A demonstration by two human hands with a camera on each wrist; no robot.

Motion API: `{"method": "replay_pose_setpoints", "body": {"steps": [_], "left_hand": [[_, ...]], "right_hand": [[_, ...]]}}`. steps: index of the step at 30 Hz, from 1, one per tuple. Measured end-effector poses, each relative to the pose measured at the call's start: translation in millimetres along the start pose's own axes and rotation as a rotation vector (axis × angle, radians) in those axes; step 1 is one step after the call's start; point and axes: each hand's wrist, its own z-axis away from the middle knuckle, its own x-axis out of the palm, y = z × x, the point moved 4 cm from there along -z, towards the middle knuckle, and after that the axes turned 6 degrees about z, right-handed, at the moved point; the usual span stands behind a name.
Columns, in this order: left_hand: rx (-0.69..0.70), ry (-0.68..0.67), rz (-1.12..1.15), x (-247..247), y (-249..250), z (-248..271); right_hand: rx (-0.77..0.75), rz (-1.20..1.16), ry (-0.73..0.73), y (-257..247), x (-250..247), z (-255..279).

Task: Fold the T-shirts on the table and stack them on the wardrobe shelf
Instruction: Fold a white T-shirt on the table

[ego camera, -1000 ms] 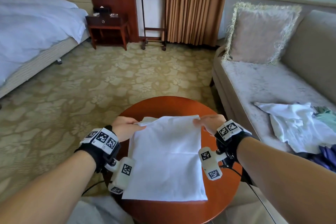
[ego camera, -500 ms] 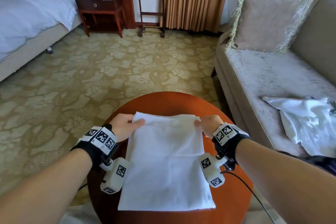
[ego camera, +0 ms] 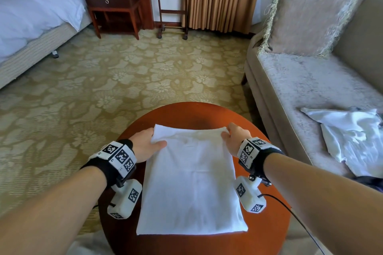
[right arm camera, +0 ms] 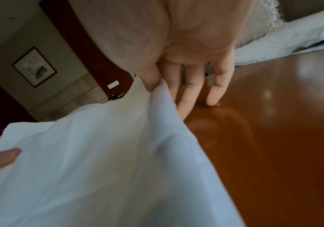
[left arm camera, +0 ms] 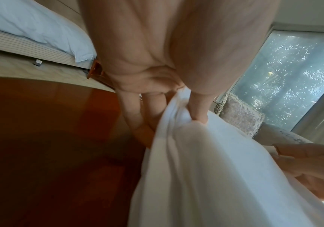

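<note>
A white T-shirt (ego camera: 191,182), folded into a long rectangle, lies on the round red-brown table (ego camera: 182,114). My left hand (ego camera: 145,145) pinches its far left corner, thumb on top and fingers under the cloth. My right hand (ego camera: 232,136) pinches the far right corner the same way. The far edge is lifted slightly off the table. In the left wrist view the thumb presses into the white T-shirt (left arm camera: 206,169). In the right wrist view the thumb and forefinger hold the white T-shirt (right arm camera: 108,153), while the other fingertips (right arm camera: 213,99) touch the table (right arm camera: 283,122).
A second crumpled white garment (ego camera: 352,134) lies on the grey sofa (ego camera: 300,89) to my right, beside a fringed cushion (ego camera: 310,14). A bed (ego camera: 35,12) stands far left, a dark nightstand (ego camera: 113,10) and a valet stand (ego camera: 172,25) at the back. Patterned carpet lies beyond the table.
Both hands have kept their hold on the shirt's far corners and carried that edge slightly back toward me. The camera has tilted down and closer.
</note>
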Motion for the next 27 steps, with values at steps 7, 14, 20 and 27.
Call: {"method": "replay_pose_setpoints", "body": {"steps": [7,14,20,27], "left_hand": [[-0.105,-0.102,-0.089,-3,0,-13],[-0.187,-0.064,-0.101,1,-8,-28],[-0.308,0.033,0.285,2,-3,10],[-0.431,0.196,0.584,17,-6,87]], "right_hand": [[0.007,0.207,-0.086,-6,-3,-7],[0.092,0.135,-0.067,4,3,-17],[0.202,-0.009,-0.110,18,1,-1],[0.287,-0.282,-0.258,33,13,78]]}}
